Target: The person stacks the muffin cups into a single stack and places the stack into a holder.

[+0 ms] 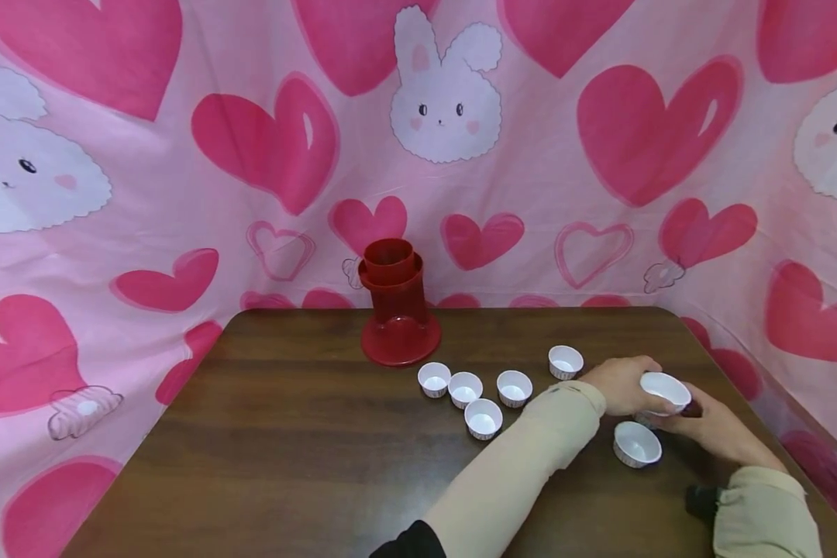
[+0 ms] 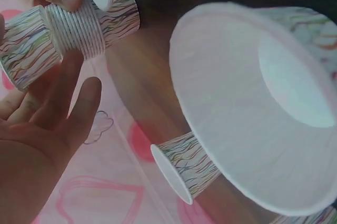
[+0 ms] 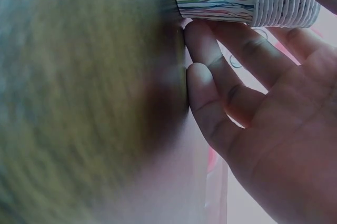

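In the head view we list one red stand (image 1: pixel 401 302) at centre, six single white cups (image 1: pixel 483 419) from centre to lower right, and one stack of cups (image 1: pixel 666 390) at right, clamped between left hand (image 1: pixel 621 386) and right hand (image 1: pixel 728 438). In the left wrist view we enter the stack at upper left, against the fingers. In the right wrist view we record it along the upper edge, above the lower fingers.

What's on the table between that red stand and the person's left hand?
In the head view, five white cups stand upright on the tabletop between the red stand and the left hand; the rightmost is closest to the hand.
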Action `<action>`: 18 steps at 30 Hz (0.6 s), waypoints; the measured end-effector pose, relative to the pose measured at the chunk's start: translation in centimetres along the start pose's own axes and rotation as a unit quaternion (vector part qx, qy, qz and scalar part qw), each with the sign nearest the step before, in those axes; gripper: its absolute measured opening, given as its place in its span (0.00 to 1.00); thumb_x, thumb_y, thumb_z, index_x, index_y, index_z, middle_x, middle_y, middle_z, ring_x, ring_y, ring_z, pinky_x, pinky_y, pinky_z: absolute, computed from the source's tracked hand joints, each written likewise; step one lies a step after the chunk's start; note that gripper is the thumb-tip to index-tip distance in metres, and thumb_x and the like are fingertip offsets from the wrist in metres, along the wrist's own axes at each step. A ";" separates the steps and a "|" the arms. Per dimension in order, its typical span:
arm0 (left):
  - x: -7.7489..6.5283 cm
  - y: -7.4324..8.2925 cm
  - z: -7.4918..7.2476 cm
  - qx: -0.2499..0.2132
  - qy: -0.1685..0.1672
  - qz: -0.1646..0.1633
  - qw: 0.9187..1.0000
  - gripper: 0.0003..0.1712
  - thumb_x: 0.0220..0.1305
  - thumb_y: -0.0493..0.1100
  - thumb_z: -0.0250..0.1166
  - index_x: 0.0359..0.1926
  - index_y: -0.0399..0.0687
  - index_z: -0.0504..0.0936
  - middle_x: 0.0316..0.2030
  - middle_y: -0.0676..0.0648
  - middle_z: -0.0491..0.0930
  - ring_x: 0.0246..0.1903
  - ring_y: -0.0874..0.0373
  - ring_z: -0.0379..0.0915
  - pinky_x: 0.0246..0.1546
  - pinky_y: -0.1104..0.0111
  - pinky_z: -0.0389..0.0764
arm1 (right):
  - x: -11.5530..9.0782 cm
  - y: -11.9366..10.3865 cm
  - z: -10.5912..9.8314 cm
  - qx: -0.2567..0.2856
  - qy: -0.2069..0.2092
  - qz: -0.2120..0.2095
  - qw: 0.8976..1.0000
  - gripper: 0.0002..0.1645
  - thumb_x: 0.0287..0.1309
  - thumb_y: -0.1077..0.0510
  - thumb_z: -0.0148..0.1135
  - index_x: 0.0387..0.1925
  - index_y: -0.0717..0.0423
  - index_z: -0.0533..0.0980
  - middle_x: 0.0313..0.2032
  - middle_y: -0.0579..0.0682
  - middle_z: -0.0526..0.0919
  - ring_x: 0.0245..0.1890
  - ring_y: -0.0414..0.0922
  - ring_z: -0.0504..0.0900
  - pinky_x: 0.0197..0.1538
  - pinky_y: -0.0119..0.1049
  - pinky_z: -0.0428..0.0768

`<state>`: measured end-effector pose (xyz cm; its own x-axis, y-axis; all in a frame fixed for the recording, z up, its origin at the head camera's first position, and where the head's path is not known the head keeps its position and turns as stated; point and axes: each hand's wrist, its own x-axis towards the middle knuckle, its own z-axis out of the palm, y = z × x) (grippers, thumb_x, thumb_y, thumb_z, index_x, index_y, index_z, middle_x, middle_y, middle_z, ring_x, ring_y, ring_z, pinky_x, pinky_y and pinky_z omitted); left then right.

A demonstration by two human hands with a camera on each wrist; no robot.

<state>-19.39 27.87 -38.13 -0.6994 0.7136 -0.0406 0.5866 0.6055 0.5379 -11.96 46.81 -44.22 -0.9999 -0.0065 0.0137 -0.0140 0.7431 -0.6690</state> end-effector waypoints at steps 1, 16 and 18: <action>0.1 0.0 0.0 0.003 0.001 -0.002 1.000 0.30 0.60 0.62 0.72 0.62 0.65 0.77 0.48 0.68 0.80 0.46 0.75 0.73 0.44 0.82 0.68 | 0.0 0.0 0.0 -0.001 -0.001 0.001 1.000 0.42 0.62 0.52 0.69 0.66 0.73 0.63 0.56 0.77 0.73 0.55 0.72 0.71 0.50 0.71 0.70; 1.1 0.1 1.6 0.049 0.036 -0.013 0.998 0.33 0.62 0.63 0.69 0.67 0.69 0.75 0.55 0.70 0.78 0.52 0.76 0.72 0.48 0.81 0.68 | 0.0 -0.6 0.8 0.014 -0.005 0.012 1.000 0.44 0.63 0.50 0.68 0.69 0.72 0.61 0.59 0.74 0.72 0.55 0.65 0.72 0.52 0.59 0.73; 1.0 -0.3 1.9 0.046 0.035 -0.020 0.998 0.34 0.62 0.63 0.70 0.68 0.69 0.74 0.55 0.70 0.77 0.52 0.75 0.72 0.49 0.81 0.69 | 0.2 -0.6 0.9 0.016 -0.006 0.007 1.000 0.43 0.63 0.51 0.69 0.68 0.72 0.62 0.58 0.73 0.73 0.54 0.64 0.72 0.51 0.60 0.74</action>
<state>-19.47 29.09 -39.94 -0.7476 0.6642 0.0006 0.5906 0.6644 0.4579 -12.16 45.73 -44.50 -1.0000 -0.0035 -0.0045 0.0006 0.7212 -0.6927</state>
